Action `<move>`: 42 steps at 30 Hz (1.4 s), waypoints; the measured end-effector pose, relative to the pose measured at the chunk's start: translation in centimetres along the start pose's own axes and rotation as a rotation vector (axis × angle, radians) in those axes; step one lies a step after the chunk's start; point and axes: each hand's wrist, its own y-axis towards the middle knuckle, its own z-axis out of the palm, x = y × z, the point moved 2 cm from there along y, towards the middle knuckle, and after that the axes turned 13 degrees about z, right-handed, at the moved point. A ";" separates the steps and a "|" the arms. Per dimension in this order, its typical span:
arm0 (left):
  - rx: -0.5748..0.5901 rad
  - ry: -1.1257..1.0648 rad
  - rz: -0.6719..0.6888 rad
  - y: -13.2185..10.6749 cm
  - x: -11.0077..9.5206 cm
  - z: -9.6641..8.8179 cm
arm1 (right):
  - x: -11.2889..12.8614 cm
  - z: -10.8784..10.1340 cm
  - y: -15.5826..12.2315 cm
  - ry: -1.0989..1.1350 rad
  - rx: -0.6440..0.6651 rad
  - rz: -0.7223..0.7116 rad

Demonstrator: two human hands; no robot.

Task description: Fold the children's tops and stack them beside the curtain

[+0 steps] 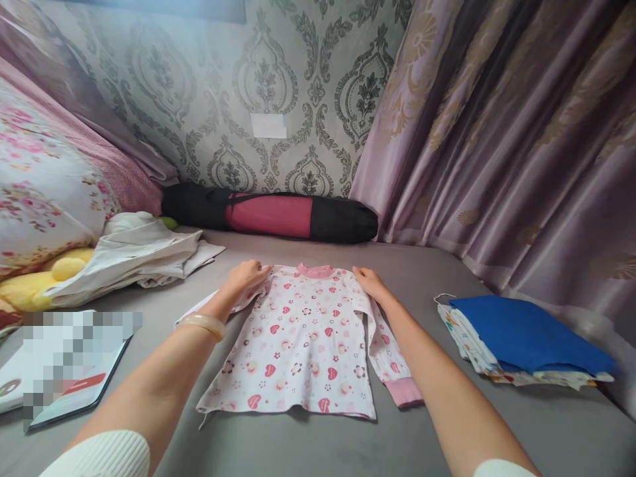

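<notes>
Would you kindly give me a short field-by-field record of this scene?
surface: grey surface
garment: heart-print top, long-sleeved, spread flat, pink collar away from the person
left hand: resting on the shoulder on its side; bangle on wrist
right hand: resting on the other shoulder
right side: folded pile, blue cloth uppermost
by the wall: black and pink bag
left side: crumpled white garment

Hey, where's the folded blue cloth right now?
In the head view the blue cloth lies at the right of the grey surface, on top of a folded printed cloth, beside the purple curtain and right of the heart-print shirt.
</notes>
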 end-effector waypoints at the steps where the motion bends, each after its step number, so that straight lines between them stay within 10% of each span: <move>1: 0.009 -0.050 -0.016 -0.3 0.7 -0.3 | -0.6 -0.5 -0.2 0.049 0.029 0.024; 9: 0.059 -0.111 0.046 -3.5 5.7 -1.0 | -4.7 -3.0 -5.4 0.342 0.277 0.173; 12: -0.092 -0.026 0.018 -4.4 5.5 -1.1 | -5.6 -3.4 -7.5 0.388 0.321 0.210; 17: -0.387 0.098 0.217 -4.3 0.3 -0.7 | -6.6 -4.3 -10.8 0.305 0.292 0.174; 22: -0.192 -0.101 0.688 -2.7 -8.4 2.7 | -7.9 -5.0 -13.9 0.233 0.328 0.139; 28: -0.125 -0.232 0.831 -0.2 -16.3 7.5 | -10.4 -5.5 -17.1 0.015 0.272 0.049; 42: -0.283 -0.261 0.816 0.5 -20.0 11.2 | -12.0 -7.6 -16.3 0.158 0.325 0.121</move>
